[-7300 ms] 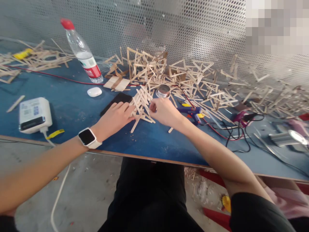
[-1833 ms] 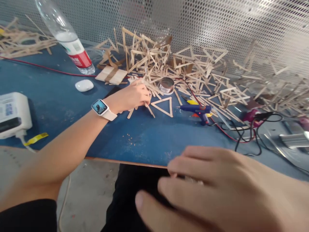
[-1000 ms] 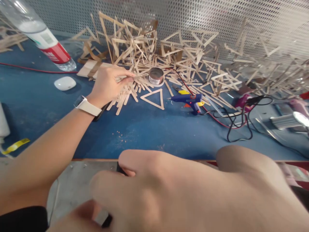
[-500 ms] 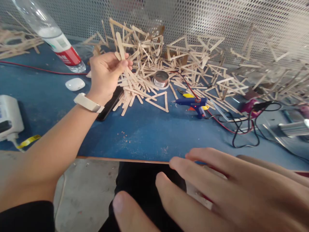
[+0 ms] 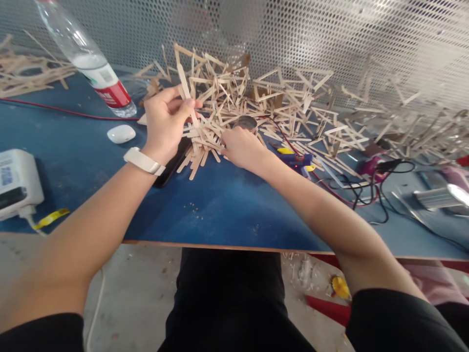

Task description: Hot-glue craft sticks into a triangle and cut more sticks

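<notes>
My left hand is closed, pinching a wooden craft stick that points up from between thumb and fingers. Just to its right lies a heap of loose craft sticks, spread over the back of the blue table. My right hand reaches down at the near right edge of this heap with its fingers curled. Whatever those fingertips hold or touch is hidden. Behind the right hand shows a small round tin. The blue glue gun lies beside the right wrist, partly covered by it.
A phone lies beneath my left wrist. A water bottle, a white earbud-case-like object and a white power unit are on the left. Stick frames stand along the perforated metal panel. Black cables tangle at right.
My right hand has moved from the near right foreground, fingers spread, to the stick heap, where its fingers are curled. It now covers the place where a stick triangle lay. My left hand keeps its stick.
</notes>
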Demonstrator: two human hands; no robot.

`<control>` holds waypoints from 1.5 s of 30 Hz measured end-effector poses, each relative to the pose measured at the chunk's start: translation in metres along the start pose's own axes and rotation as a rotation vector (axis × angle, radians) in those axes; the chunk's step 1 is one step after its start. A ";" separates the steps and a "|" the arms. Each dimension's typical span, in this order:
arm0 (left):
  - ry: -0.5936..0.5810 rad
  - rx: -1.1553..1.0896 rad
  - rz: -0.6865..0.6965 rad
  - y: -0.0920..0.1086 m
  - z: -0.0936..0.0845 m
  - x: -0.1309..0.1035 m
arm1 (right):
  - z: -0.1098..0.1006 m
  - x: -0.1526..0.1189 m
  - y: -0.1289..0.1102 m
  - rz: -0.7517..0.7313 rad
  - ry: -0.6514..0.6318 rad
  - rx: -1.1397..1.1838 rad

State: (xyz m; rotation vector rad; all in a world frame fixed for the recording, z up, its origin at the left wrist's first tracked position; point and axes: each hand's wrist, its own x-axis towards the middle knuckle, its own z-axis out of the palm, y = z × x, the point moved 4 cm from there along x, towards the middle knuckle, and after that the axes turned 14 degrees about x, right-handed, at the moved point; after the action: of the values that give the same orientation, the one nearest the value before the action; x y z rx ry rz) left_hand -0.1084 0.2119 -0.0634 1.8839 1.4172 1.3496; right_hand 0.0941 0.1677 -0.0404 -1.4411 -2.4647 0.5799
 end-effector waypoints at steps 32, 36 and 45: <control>-0.679 0.405 0.253 0.068 0.053 -0.085 | 0.022 -0.153 0.086 0.107 0.122 0.856; -0.572 0.620 0.453 0.071 0.046 -0.083 | 0.013 -0.160 0.083 0.024 0.144 0.618; -0.770 0.527 0.810 0.072 0.056 -0.093 | -0.017 -0.179 0.071 -0.128 0.352 0.235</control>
State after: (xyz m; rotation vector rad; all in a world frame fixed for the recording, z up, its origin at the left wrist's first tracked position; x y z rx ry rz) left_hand -0.0249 0.1126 -0.0730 3.0509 0.6338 0.3293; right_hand 0.2436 0.0470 -0.0559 -1.1711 -2.1165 0.5177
